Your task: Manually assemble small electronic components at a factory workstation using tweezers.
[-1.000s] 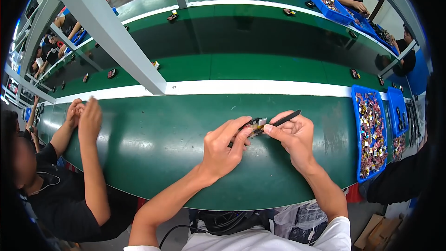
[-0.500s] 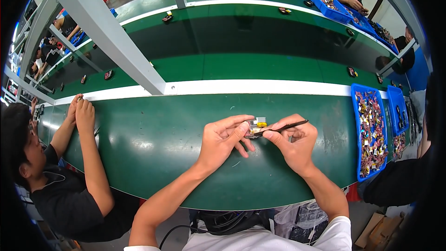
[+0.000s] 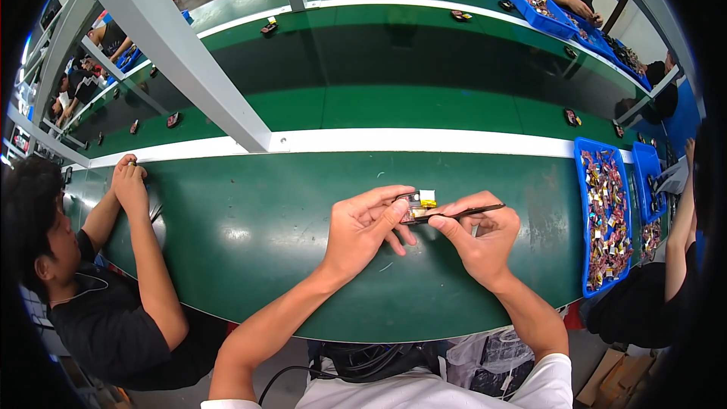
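My left hand (image 3: 362, 229) is closed on a small electronic device (image 3: 413, 200), pinched between thumb and fingers over the green table. It has a dark casing, and a white-and-yellow piece (image 3: 428, 198) sticks out at its right side. My right hand (image 3: 486, 241) grips slim black tweezers (image 3: 473, 210), their shaft lying between thumb and forefinger. The tips point left and meet the device's lower part, close to my left thumb. Fine details inside the casing are too small to make out.
A blue tray (image 3: 584, 220) full of small parts stands on the right, with another blue tray (image 3: 648, 182) beyond it. Past the white rail (image 3: 424, 141), a green belt (image 3: 424, 110) carries several small devices. Co-workers sit left, right and opposite; a grey post (image 3: 174, 53) rises at left.
My right hand has shifted slightly and the tweezers lie a little flatter. The devices on the belt have moved slightly left. The co-worker on the right has raised an arm near the blue tray.
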`<state>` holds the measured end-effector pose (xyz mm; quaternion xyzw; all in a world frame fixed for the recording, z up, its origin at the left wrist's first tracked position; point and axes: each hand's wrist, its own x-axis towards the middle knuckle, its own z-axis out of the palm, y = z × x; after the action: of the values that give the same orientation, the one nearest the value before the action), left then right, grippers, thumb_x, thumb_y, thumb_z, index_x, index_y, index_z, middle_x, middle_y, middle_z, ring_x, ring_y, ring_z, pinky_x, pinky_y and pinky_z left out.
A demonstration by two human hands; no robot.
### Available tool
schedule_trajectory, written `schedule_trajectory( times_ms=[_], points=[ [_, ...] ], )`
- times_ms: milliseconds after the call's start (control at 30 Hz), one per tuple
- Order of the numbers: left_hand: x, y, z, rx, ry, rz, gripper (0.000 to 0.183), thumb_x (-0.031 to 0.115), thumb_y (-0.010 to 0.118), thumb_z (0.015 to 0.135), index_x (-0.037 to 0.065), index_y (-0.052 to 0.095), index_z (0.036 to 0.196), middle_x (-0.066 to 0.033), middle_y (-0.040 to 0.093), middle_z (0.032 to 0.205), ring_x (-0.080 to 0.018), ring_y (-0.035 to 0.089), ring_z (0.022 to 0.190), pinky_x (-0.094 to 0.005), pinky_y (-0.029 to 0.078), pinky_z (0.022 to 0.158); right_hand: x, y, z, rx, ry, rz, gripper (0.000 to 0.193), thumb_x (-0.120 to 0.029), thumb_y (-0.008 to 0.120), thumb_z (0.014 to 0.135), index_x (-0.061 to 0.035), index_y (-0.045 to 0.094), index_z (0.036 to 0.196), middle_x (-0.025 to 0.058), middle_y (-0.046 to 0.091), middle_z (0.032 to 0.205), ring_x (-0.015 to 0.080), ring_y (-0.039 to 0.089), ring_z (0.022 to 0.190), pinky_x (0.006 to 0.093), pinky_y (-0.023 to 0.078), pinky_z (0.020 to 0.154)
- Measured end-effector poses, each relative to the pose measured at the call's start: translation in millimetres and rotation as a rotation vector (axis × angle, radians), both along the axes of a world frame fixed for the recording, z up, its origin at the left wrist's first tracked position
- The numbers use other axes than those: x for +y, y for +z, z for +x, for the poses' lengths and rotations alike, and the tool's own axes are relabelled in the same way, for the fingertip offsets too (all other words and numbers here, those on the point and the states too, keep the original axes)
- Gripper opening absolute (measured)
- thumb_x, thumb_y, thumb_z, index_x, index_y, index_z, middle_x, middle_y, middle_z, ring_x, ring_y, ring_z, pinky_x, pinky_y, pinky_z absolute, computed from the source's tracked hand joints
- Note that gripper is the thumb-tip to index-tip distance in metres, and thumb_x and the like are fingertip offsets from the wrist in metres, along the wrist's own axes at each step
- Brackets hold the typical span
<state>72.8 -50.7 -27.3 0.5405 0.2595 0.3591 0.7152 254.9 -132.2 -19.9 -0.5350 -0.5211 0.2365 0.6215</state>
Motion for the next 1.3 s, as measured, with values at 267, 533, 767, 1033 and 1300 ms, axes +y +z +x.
schedule_trajectory(
  times_ms=[267,533,767,1033,1300],
  points=[
    [1,3,1,0.003,0.013,0.007,0.031,0.009,0.057,0.103,-0.011,0.061,0.126,-0.0195,0.070,0.094,-0.0231,0.072,0.068,-0.0283,0.059,0.051,2,2,0,-0.049,-0.010,0.016,0.014,0.002,0.085,0.078,-0.0001,0.072,0.085,0.0046,0.073,0.078,-0.0017,0.045,0.048,0.0177,0.029,0.043],
    [-1,2,0,0.013,0.024,0.021,0.029,0.007,0.058,0.102,-0.011,0.061,0.124,-0.0193,0.071,0.093,-0.0224,0.072,0.067,-0.0279,0.058,0.050,1,-1,1,0.086,0.038,-0.039,0.016,0.002,0.084,0.079,0.0013,0.071,0.089,0.0051,0.071,0.079,-0.0018,0.045,0.050,0.0171,0.029,0.043],
    [-1,3,0,0.012,0.044,0.035,0.028,0.006,0.059,0.101,-0.011,0.062,0.123,-0.0195,0.071,0.092,-0.0220,0.072,0.066,-0.0274,0.058,0.050,1,2,2,-0.045,0.020,0.001,0.016,0.001,0.085,0.077,0.0008,0.072,0.086,0.0046,0.072,0.079,-0.0006,0.045,0.047,0.0183,0.030,0.043],
    [0,2,1,0.013,0.041,0.012,0.027,0.007,0.059,0.101,-0.010,0.063,0.122,-0.0196,0.072,0.093,-0.0213,0.071,0.066,-0.0269,0.057,0.049,1,2,1,-0.174,0.006,0.053,0.017,0.000,0.086,0.075,-0.0022,0.073,0.085,0.0051,0.075,0.079,0.0011,0.046,0.043,0.0190,0.032,0.042],
    [1,4,2,0.031,0.058,-0.047,0.025,0.006,0.061,0.100,-0.010,0.064,0.118,-0.0141,0.071,0.082,-0.0159,0.068,0.062,-0.0265,0.056,0.051,2,10,-1,-0.341,0.032,0.180,0.015,0.001,0.084,0.073,-0.0061,0.074,0.082,0.0054,0.078,0.083,0.0054,0.048,0.040,0.0206,0.035,0.043]
  ],
)
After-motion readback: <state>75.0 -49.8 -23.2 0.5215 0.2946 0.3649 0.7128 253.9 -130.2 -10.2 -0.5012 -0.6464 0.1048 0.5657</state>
